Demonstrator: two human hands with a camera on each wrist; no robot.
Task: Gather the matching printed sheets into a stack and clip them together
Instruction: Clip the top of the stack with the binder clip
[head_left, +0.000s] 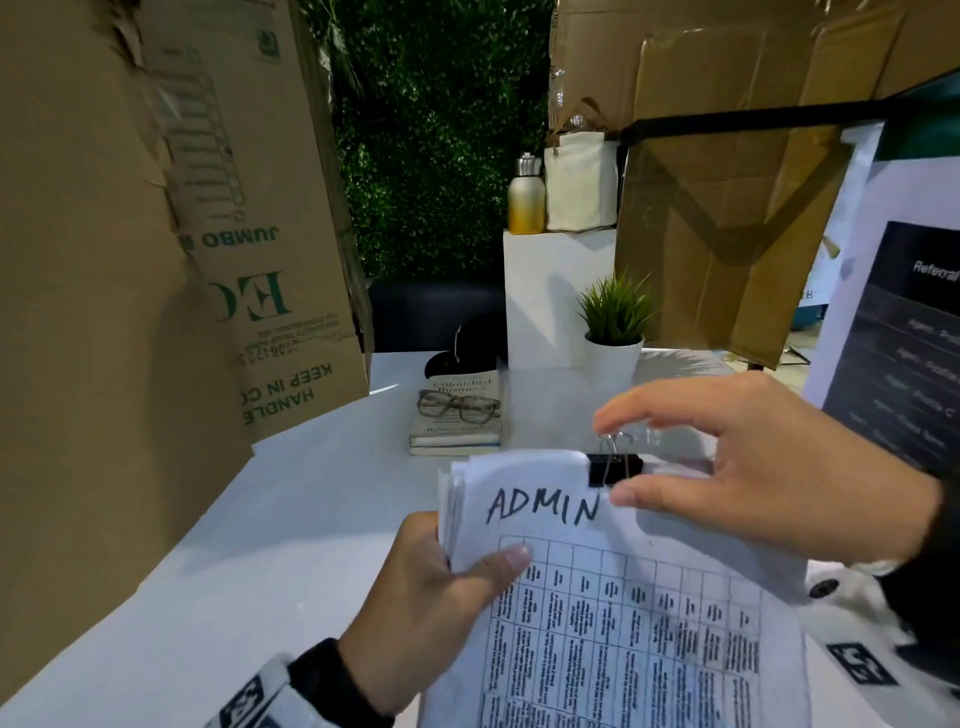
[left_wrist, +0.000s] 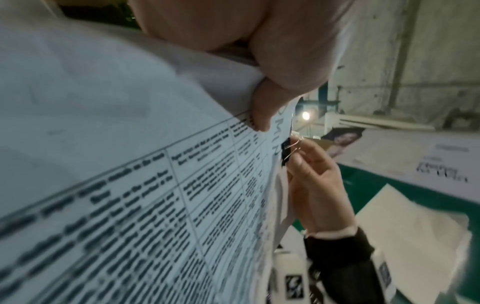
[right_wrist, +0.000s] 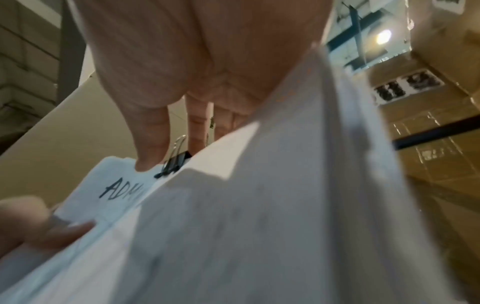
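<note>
A stack of printed sheets, a table grid under the handwritten word ADMIN, is held up off the white table. My left hand grips its left edge, thumb on the front page. A black binder clip with wire handles sits on the stack's top edge. My right hand pinches it, forefinger on the handles and thumb at its lower front edge. The left wrist view shows the sheets, the clip and the right hand. In the right wrist view the clip lies between thumb and forefinger.
Two books with glasses on top lie at mid-table beside a potted plant. Cardboard boxes stand at the left and back right. A bottle is on a white plinth. A dark sign stands right. Loose paper lies below.
</note>
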